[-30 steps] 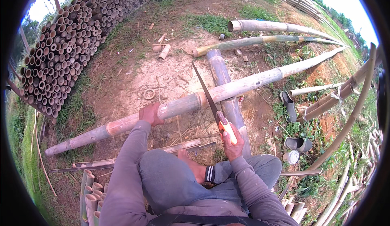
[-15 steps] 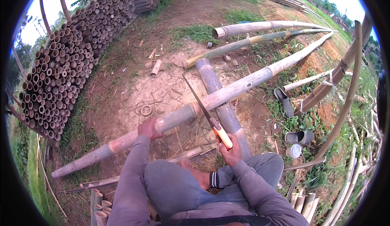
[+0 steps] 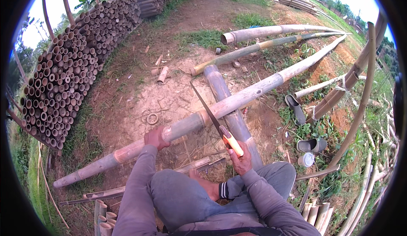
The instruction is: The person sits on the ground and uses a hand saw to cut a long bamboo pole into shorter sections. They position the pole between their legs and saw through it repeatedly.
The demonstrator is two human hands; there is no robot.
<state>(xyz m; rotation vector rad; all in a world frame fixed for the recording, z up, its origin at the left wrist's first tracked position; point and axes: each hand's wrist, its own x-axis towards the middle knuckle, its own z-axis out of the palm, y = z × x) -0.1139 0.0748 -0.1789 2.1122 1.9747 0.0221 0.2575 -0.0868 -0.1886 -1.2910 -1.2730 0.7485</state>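
Observation:
A long bamboo pole (image 3: 186,125) runs slantwise before me, from low on the left up to the far right. It rests across a thicker bamboo log (image 3: 237,125) on the ground. My left hand (image 3: 155,138) is closed around the pole, left of the log. In my right hand (image 3: 241,158) is the orange and yellow handle of a handsaw (image 3: 231,144). The dark blade lies across the pole just left of the log, its tip pointing away beyond the pole. Whether the teeth have cut in is too small to tell.
Two more bamboo poles, a thick one (image 3: 263,32) and a greenish one (image 3: 237,54), lie beyond. A tall stack of cut bamboo (image 3: 68,83) stands left. Shoes (image 3: 311,145) and a white tub (image 3: 306,159) sit at right. Split bamboo strips (image 3: 190,166) lie by my bare foot (image 3: 205,185).
The fingers of my right hand sit slightly looser on the saw handle, and the saw has shifted very little. My left hand stays in place on the pole.

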